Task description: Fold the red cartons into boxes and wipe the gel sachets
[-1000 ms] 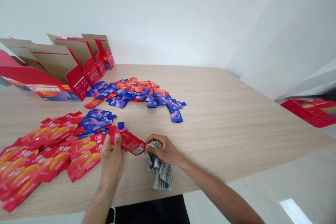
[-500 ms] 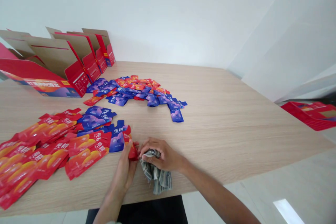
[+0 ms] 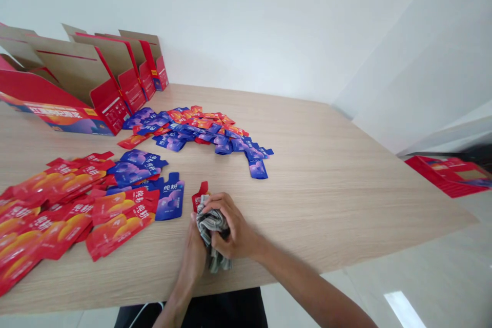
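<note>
My left hand holds a red pouch upright near the table's front edge; only its spouted top shows. A crumpled grey striped cloth covers the rest of the pouch. My right hand is closed round that cloth and presses it against the pouch. Just left of my hands a blue pouch lies flat. Beyond it spreads a heap of red pouches with fruit pictures, with a few blue pouches beside them.
Farther back, a curved pile of mixed red and blue pouches lies on the wooden table. Several open red cartons stand at the back left by the white wall. Off the table's right side is another red box.
My right hand has brought the cloth left and over the red pouch, hiding most of it. The pouch now stands more upright, slightly to the right of where it was.
</note>
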`<action>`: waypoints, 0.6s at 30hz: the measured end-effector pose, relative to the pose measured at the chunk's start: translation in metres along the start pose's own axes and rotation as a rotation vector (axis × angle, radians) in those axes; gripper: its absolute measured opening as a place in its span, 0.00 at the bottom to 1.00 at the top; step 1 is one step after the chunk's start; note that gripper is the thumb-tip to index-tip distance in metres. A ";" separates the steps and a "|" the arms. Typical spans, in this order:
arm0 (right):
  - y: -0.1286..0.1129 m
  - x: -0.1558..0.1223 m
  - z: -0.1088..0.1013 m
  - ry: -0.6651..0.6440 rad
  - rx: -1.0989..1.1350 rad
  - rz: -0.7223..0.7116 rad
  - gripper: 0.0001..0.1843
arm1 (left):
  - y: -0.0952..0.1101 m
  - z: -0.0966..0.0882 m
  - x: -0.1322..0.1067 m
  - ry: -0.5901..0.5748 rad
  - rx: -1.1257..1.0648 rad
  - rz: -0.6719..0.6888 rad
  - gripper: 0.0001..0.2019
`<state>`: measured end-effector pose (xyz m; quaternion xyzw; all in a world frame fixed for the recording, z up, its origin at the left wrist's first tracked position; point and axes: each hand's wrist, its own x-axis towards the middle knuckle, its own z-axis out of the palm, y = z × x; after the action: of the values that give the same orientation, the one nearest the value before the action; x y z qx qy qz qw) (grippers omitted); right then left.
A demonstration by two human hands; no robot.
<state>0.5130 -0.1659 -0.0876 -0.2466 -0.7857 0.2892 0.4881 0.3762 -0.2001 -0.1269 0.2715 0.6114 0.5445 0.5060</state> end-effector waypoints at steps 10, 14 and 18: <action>0.013 -0.004 0.004 0.079 -0.049 0.100 0.19 | 0.003 -0.004 -0.009 -0.163 -0.123 -0.043 0.11; 0.013 -0.001 -0.005 0.154 -0.101 0.155 0.16 | 0.005 -0.008 -0.018 -0.306 -0.122 -0.076 0.17; 0.011 0.002 -0.010 0.196 -0.133 0.196 0.16 | 0.006 -0.010 -0.026 -0.347 -0.151 -0.083 0.20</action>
<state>0.5221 -0.1545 -0.0906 -0.3811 -0.7238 0.2575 0.5144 0.3744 -0.2251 -0.1142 0.2969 0.4831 0.5126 0.6447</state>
